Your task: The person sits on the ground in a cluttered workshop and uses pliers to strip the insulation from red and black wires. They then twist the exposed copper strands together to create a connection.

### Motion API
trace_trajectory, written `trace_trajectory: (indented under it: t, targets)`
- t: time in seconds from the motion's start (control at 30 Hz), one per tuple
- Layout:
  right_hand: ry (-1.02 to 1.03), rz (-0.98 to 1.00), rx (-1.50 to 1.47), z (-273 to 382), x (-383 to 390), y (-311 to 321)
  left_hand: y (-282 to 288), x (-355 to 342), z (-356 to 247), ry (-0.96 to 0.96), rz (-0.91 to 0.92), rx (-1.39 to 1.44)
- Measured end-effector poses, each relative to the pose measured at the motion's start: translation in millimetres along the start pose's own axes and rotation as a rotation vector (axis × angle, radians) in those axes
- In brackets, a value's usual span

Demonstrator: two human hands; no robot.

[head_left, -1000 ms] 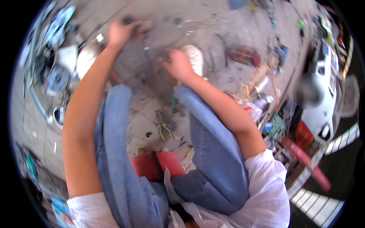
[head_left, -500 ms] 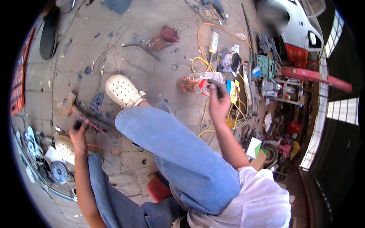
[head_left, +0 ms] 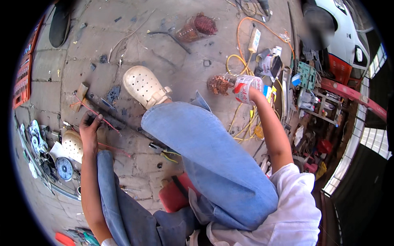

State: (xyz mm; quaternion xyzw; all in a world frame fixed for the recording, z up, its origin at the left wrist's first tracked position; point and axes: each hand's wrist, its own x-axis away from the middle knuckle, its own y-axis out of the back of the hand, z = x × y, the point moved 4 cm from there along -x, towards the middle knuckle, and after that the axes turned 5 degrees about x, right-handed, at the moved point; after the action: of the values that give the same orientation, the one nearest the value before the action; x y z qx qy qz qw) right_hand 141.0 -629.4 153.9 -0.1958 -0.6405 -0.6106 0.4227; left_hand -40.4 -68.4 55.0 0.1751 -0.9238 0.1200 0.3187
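My left hand (head_left: 89, 125) is closed in a pinch, with a thin red wire (head_left: 107, 122) running past its thumb and fingertips. A light brown piece (head_left: 81, 91) and a long dark bar (head_left: 107, 107) lie on the floor just beyond that hand. My right hand (head_left: 255, 96) is in the mouth of a clear plastic jar (head_left: 244, 83) lying on its side, with red and white printing. Tangled copper wire (head_left: 218, 85) fills the jar's far end. Dark fingertips show faintly through the plastic; their grip cannot be made out.
Another clear container (head_left: 186, 32) with reddish wire lies farther off. A power strip (head_left: 254, 39), yellow and orange cables and a tin (head_left: 269, 65) are at the right. Metal parts (head_left: 64, 168) lie at the left. A red seat (head_left: 172, 194) is beneath me; a car (head_left: 347, 33) stands far right.
My right hand has gone from the jar's mouth to inside it. My left hand has risen slightly at the red wire. The whole view has shifted, moving the floor things rightward.
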Motion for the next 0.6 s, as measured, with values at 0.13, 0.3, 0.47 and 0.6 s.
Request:
trace_trajectory:
  t: [0.13, 0.3, 0.47, 0.6]
  targets:
    - [0.008, 0.226, 0.955, -5, -27, -24, -4, -3, 6, -0.001, 0.025, 0.022]
    - [0.047, 0.141, 0.812, 15, -32, -7, -2, 1, 5, 0.002, 0.008, 0.02]
    - [0.059, 0.09, 0.796, 29, -27, 7, 3, 2, 4, 0.002, -0.019, 0.061]
    - [0.054, 0.049, 0.776, 39, -14, 21, 10, 1, 7, 0.018, -0.03, 0.063]
